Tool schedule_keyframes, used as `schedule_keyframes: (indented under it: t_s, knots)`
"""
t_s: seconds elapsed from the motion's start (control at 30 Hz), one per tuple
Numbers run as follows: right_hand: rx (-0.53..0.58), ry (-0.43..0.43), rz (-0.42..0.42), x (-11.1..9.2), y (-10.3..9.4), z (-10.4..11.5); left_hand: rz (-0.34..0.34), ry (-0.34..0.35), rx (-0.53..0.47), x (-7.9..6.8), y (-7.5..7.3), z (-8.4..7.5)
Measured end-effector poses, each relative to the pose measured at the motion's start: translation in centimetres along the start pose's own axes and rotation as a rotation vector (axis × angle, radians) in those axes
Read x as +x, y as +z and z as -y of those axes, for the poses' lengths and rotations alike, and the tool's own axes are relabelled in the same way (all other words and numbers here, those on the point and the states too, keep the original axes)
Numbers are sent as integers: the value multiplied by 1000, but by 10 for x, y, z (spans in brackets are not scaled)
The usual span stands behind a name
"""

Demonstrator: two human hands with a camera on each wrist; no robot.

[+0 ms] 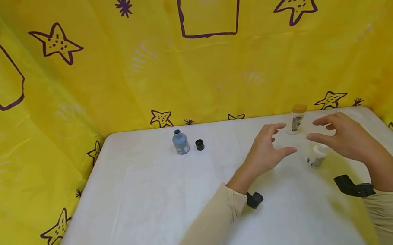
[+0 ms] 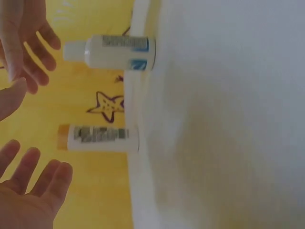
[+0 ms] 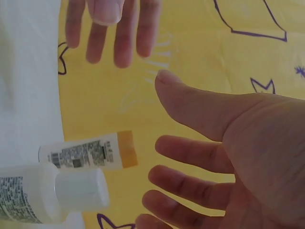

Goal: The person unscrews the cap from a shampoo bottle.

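"Fingers on the left hand (image 1: 265, 152) and right hand (image 1: 349, 139) are loose and hold nothing."

"What might go wrong?"

"The white bottle (image 1: 315, 159) is near the right thumb. If that hand swings down, it could knock it over."

"And the bottle with the orange lid (image 2: 100, 138)?"

"Between the two hands, past the fingertips. A sideways bump might tip it."

"The blue bottle (image 1: 181, 144)?"

"Well left of the left fingers. Its top is open, so tipping could spill anything inside."

Bright head view, soft shadows on table (image 1: 170, 197), faint sheen on yellow backdrop (image 1: 180, 73), dimmer, blurrier wrist views
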State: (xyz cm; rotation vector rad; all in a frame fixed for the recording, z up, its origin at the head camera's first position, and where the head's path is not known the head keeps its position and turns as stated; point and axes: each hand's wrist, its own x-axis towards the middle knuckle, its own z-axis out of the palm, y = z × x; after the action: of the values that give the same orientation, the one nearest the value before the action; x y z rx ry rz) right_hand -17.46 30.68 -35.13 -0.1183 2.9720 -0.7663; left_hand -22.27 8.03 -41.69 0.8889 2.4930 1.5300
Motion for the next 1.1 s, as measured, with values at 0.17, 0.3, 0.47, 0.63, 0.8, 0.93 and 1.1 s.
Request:
schedule_keyframes:
  t_s: [0.17,0.3,0.47,0.63,0.8,0.93,1.1]
  knots:
    - [-2,8,15,-3,-2,-8,26,-29,-67,7,23,-3]
    - [17,-6,36,-4,-1,-11,24,-73,-111,12,42,-2]
    - [44,5,61,-7,2,-17,28,-113,-76,17,64,1]
    - [54,1,73,-7,3,-24,25,-157,-84,21,80,3]
    - [51,10,86,-7,6,-27,36,-184,-107,24,91,6]
    - [46,8,95,-8,8,-27,55,-173,-94,25,98,8]
    - [48,-18,98,-7,12,-28,60,-175,-89,25,104,8]
